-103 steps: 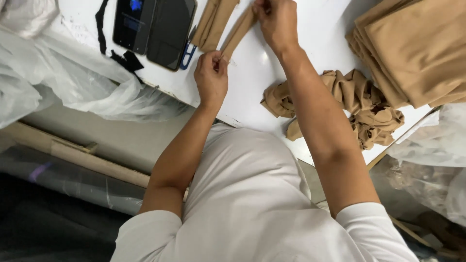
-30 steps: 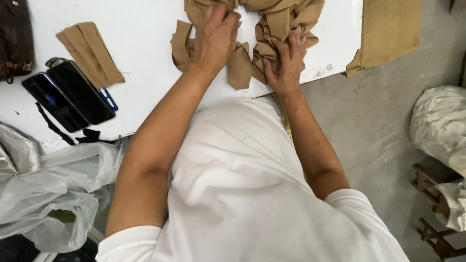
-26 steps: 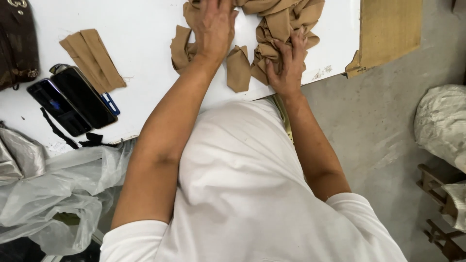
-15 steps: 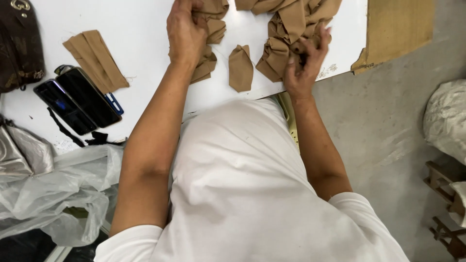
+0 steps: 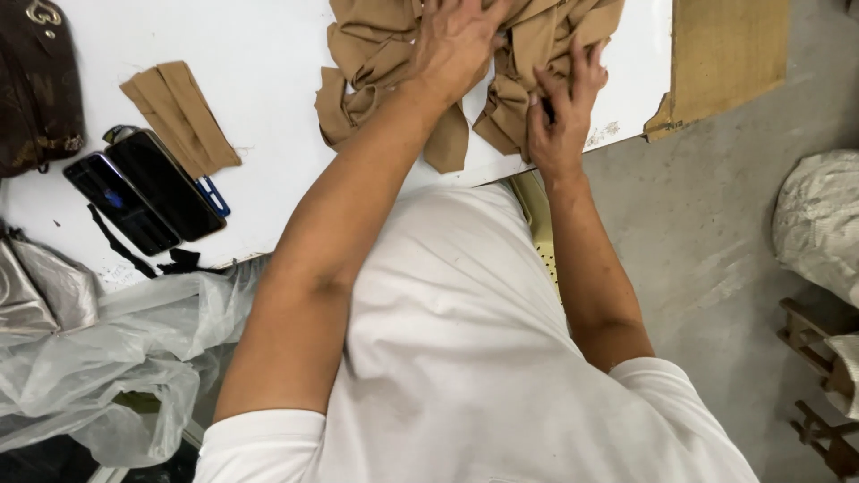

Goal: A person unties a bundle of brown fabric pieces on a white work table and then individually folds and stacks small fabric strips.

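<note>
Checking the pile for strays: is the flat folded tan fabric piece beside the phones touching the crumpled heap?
No: the flat folded tan fabric piece lies apart on the white table, bare surface separating it from the crumpled tan heap.

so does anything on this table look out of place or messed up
The tan fabric heap under both hands is crumpled, one piece hanging off the white table edge, unlike the neatly folded tan piece at left. The cardboard sheet has a torn corner.

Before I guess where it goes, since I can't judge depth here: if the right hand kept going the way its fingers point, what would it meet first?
The right hand already touches the heap of tan cloth pieces; going on, it would likely only push deeper into that heap.
</note>
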